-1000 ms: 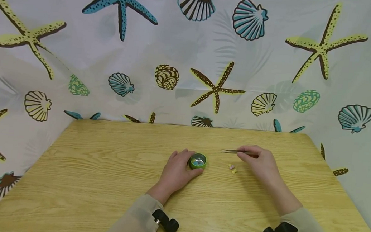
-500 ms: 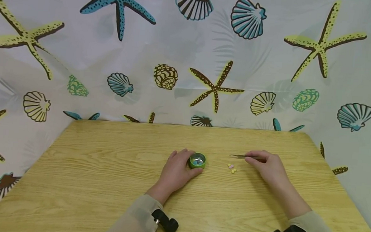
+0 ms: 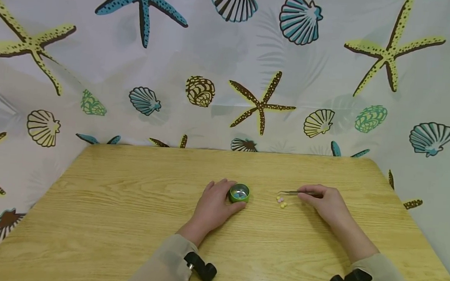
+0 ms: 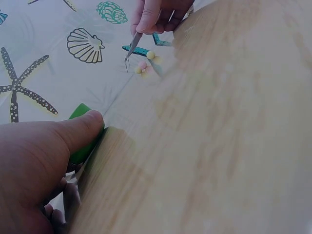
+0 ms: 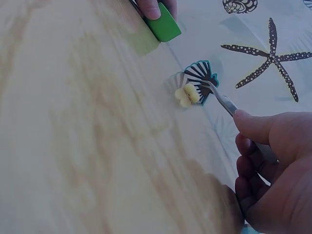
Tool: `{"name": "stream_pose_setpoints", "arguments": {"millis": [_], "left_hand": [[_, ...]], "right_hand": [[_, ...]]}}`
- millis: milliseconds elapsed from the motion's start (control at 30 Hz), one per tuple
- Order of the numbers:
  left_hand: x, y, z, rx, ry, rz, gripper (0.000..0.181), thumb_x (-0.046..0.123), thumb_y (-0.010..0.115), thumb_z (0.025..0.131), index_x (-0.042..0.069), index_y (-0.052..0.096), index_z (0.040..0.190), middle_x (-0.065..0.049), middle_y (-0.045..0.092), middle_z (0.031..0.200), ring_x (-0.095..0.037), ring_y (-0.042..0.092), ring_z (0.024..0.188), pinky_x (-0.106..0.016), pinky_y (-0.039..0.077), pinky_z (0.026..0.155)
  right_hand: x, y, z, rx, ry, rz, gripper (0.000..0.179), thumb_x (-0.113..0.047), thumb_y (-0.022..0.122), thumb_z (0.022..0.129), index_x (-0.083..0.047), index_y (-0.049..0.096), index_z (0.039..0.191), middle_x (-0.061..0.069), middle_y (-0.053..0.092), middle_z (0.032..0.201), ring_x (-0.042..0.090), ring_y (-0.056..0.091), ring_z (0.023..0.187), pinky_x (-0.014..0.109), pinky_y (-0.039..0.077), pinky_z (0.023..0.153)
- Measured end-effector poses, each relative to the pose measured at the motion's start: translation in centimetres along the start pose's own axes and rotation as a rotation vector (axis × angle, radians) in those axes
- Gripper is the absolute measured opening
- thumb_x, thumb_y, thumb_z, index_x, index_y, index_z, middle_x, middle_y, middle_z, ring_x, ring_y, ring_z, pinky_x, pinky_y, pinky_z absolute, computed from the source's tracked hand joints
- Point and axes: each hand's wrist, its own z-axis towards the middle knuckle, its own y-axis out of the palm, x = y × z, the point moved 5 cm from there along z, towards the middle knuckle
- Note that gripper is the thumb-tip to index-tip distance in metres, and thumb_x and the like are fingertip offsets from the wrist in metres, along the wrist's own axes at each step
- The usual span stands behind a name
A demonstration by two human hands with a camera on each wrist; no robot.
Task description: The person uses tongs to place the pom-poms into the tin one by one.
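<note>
Right grip [image 3: 328,204] pinching slim silver metal tweezers [image 5: 225,103], tips near small rounded yellow-and-pink pieces [image 3: 281,200], right of round green tin [image 5: 168,25]; left grip [image 3: 214,205] curled round tin. Light squeeze, steady tin should serve best.

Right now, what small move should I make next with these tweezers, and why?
Probably ease the tweezers toward the yellow piece nearest their tips: your right grip holds them with the tips seemingly parted, close to it and with nothing visible between them, while your left grip holds the open green container.
</note>
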Motion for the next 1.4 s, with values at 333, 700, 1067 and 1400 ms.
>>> {"name": "stream_pose_setpoints", "arguments": {"millis": [333,700,1067,1400], "left_hand": [[-0.2,-0.01,0.11,0.013,0.01,0.001,0.064,0.037,0.086,0.1,0.002,0.064,0.15,-0.018,0.065,0.152,-0.038,0.047,0.155,-0.055,0.02,0.136],[-0.16,0.06,0.16,0.012,0.012,0.001,0.065,0.037,0.086,0.1,0.001,0.063,0.15,-0.019,0.065,0.152,-0.039,0.047,0.155,-0.055,0.02,0.136],[-0.1,-0.05,-0.05,0.015,0.017,0.001,0.065,0.036,0.086,0.1,0.001,0.064,0.149,-0.019,0.066,0.151,-0.04,0.048,0.154,-0.057,0.021,0.135],[0.08,-0.06,-0.07,0.023,0.025,-0.007,0.064,0.036,0.086,0.1,0.001,0.064,0.149,-0.019,0.066,0.15,-0.04,0.048,0.154,-0.057,0.021,0.135]], "right_hand": [[0.13,0.14,0.1,-0.029,0.01,-0.008,0.033,-0.029,0.079,0.107,-0.007,0.081,0.13,0.016,0.071,0.142,0.035,0.061,0.133,0.048,0.05,0.11],[0.32,0.08,0.13,-0.025,0.0,-0.016,0.031,-0.027,0.078,0.107,-0.006,0.081,0.13,0.017,0.072,0.14,0.037,0.061,0.134,0.05,0.049,0.112],[0.33,0.19,0.14,-0.021,-0.019,-0.037,0.028,-0.024,0.076,0.108,-0.006,0.081,0.129,0.015,0.071,0.139,0.036,0.06,0.134,0.051,0.049,0.113],[0.51,0.12,0.07,-0.007,-0.01,-0.035,0.029,-0.026,0.078,0.107,-0.006,0.081,0.128,0.015,0.073,0.136,0.035,0.062,0.13,0.05,0.05,0.109]]}}
